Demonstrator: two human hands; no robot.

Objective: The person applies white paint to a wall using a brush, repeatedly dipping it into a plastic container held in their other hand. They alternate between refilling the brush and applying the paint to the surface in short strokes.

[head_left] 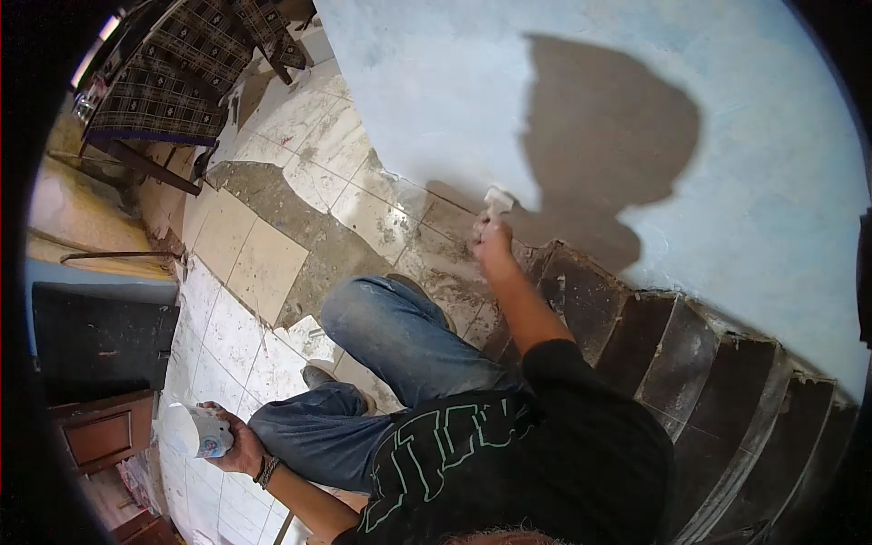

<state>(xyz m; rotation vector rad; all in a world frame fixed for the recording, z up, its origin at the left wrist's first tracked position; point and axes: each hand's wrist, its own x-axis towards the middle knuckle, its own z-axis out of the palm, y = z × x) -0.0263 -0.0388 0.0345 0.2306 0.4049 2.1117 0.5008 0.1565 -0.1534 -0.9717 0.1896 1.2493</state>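
Observation:
My left hand is wrapped round the side of a white plastic tub at the lower left, out beside my knee. The tub leans to the left, and its contents cannot be made out. In front of me my right hand is closed on a small putty knife, whose end looks coated in white. The blade is at the foot of the pale blue wall, touching or very close to it. My fingers hide the handle.
Dark stair steps rise along the wall on the right. The tiled floor has a broken strip of bare cement. A cloth-covered piece of furniture stands at the upper left, and a dark panel at the left.

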